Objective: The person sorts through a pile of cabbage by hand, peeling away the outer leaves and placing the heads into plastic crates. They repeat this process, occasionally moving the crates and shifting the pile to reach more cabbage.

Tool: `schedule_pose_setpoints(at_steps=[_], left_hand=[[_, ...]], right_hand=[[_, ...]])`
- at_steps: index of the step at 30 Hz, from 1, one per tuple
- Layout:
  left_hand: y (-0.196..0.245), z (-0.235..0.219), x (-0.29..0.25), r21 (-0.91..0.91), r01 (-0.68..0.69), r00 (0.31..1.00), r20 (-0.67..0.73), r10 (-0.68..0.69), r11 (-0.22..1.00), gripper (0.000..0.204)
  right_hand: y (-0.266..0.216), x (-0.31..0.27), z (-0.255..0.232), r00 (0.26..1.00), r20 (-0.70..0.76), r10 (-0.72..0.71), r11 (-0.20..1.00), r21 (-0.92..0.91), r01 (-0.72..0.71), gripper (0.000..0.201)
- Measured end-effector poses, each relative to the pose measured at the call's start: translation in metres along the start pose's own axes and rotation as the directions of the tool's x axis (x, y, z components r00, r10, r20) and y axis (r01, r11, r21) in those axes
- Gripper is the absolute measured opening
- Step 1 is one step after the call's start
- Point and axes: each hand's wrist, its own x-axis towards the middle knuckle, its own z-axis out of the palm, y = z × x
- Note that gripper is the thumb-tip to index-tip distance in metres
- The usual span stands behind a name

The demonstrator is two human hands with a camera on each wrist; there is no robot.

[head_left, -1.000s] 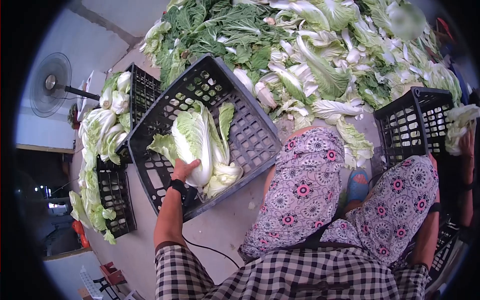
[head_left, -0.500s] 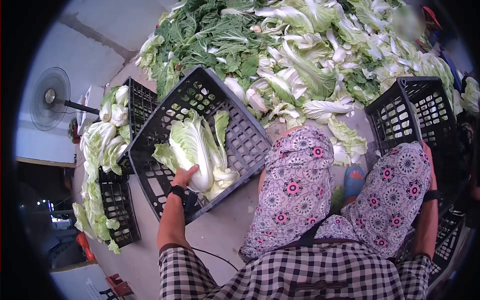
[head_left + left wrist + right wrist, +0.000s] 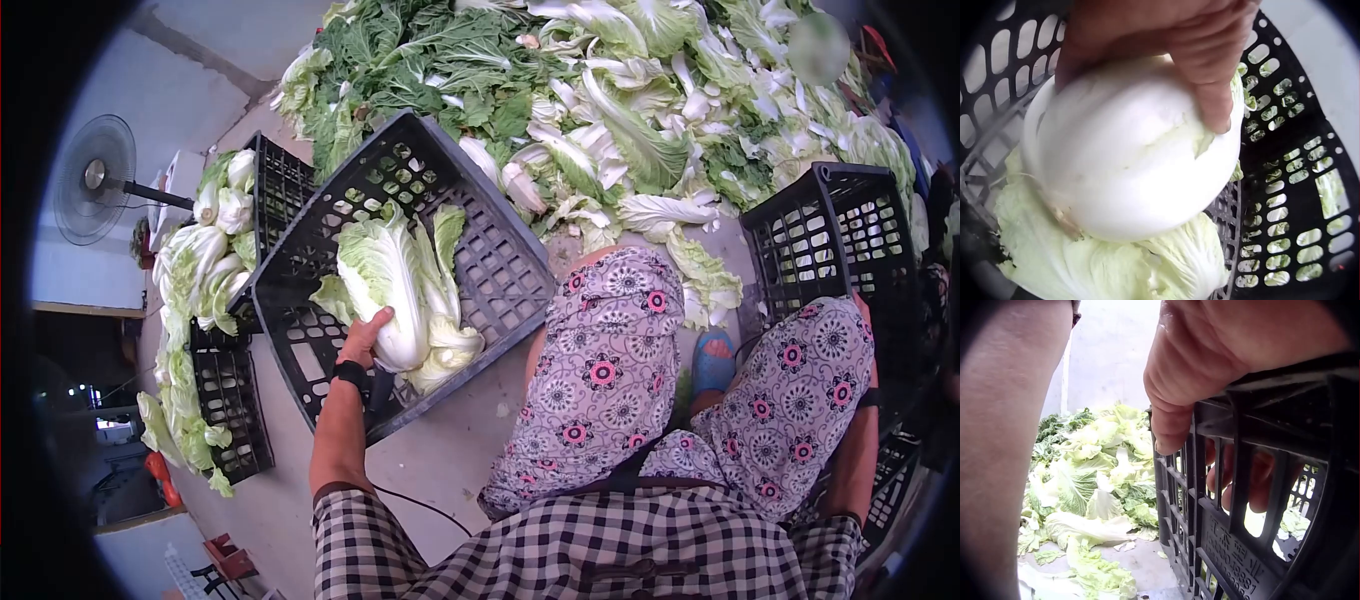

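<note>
A cabbage (image 3: 385, 290) lies in a tilted black crate (image 3: 510, 240). My left hand (image 3: 366, 340) grips its white base; in the left wrist view the thumb and fingers of the hand (image 3: 1160, 50) span the base of the cabbage (image 3: 1135, 162). Below it in that view are loose pale leaves (image 3: 1072, 262). My right hand (image 3: 1210, 369) grips the rim of another black crate (image 3: 1216, 506), thumb outside and fingers showing through the slots. In the head view that crate (image 3: 800, 245) stands by my right knee, which hides most of the hand.
A large heap of leaves (image 3: 640, 130) spreads across the floor ahead. More cabbages (image 3: 200, 260) and crates (image 3: 232, 400) stand at the left, near a fan (image 3: 95, 175). A cable (image 3: 430, 508) runs along the floor; another crate (image 3: 890, 490) is at the lower right.
The cabbage at the far right, held by my right hand a second ago, is no longer in it; that hand now grips the right crate's rim. My left hand stays on its cabbage.
</note>
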Motion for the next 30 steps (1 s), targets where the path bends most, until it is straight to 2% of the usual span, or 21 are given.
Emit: schedule_pose_setpoints(at_steps=[2,6,8,13,14,15,17,18,19,21,22,23,26,27,28,29,30], left_hand=[[0.013,0.001,-0.011,-0.064,0.064,0.998,-0.011,-0.065,0.996,0.067],[0.022,-0.011,-0.017,-0.271,0.049,0.988,0.156,-0.007,0.961,0.067],[0.027,-0.012,-0.022,-0.343,0.002,0.983,0.174,0.062,0.939,0.067],[0.090,0.030,-0.084,-0.584,-0.180,0.945,0.121,0.305,0.791,0.064],[0.104,0.040,-0.095,-0.636,-0.209,0.932,0.101,0.348,0.743,0.063],[0.116,0.049,-0.103,-0.670,-0.225,0.918,0.098,0.385,0.708,0.062],[0.145,0.072,-0.128,-0.755,-0.185,0.893,0.138,0.428,0.629,0.063],[0.158,0.083,-0.140,-0.793,-0.158,0.876,0.163,0.454,0.588,0.063],[0.167,0.092,-0.148,-0.821,-0.135,0.859,0.182,0.479,0.555,0.065],[0.181,0.104,-0.155,-0.895,0.080,0.781,0.330,0.531,0.439,0.059],[0.190,0.114,-0.161,-0.900,0.199,0.726,0.401,0.558,0.388,0.056],[0.199,0.128,-0.170,-0.890,0.241,0.660,0.442,0.607,0.387,0.053],[0.216,0.169,-0.189,-0.856,0.244,0.528,0.512,0.678,0.457,0.054],[0.220,0.184,-0.195,-0.848,0.330,0.519,0.531,0.670,0.416,0.061],[0.223,0.199,-0.201,-0.853,0.299,0.518,0.521,0.679,0.427,0.065],[0.224,0.214,-0.209,-0.859,0.268,0.517,0.510,0.688,0.435,0.068],[0.227,0.227,-0.218,-0.866,0.236,0.516,0.497,0.698,0.441,0.072]], right_hand=[[0.002,0.002,0.001,1.000,0.003,-0.009,1.000,-0.008,0.009,0.030],[0.002,0.001,0.000,0.999,0.006,-0.036,0.999,-0.017,0.036,0.032],[0.004,-0.001,-0.001,0.999,0.007,-0.051,0.999,-0.017,0.051,0.033],[0.008,0.003,-0.004,0.991,0.022,-0.134,0.990,-0.048,0.135,0.035],[0.011,0.003,-0.005,0.985,0.022,-0.169,0.982,-0.083,0.170,0.035],[0.013,0.009,-0.008,0.979,0.022,-0.204,0.950,-0.235,0.203,0.035],[0.009,0.018,-0.009,0.980,0.020,-0.199,0.939,-0.284,0.196,0.053],[-0.009,0.009,-0.005,0.981,0.031,-0.193,0.949,-0.248,0.195,0.051],[-0.009,0.009,-0.007,0.974,-0.035,-0.223,0.954,-0.215,0.211,0.050],[-0.012,0.008,-0.010,0.946,-0.148,-0.290,0.950,-0.166,0.265,0.049],[-0.028,0.002,-0.006,0.929,-0.188,-0.318,0.948,-0.063,0.312,0.046],[-0.045,-0.004,-0.005,0.922,-0.186,-0.339,0.940,-0.039,0.338,0.044],[-0.133,-0.040,0.012,0.899,-0.126,-0.420,0.903,0.043,0.427,0.038],[-0.168,-0.059,0.019,0.889,-0.043,-0.456,0.887,0.066,0.458,0.035],[-0.196,-0.074,0.028,0.872,0.004,-0.490,0.868,0.099,0.487,0.036],[-0.219,-0.085,0.037,0.823,0.061,-0.565,0.825,0.085,0.559,0.039],[-0.239,-0.098,0.045,0.836,0.125,-0.535,0.845,0.066,0.531,0.043]])
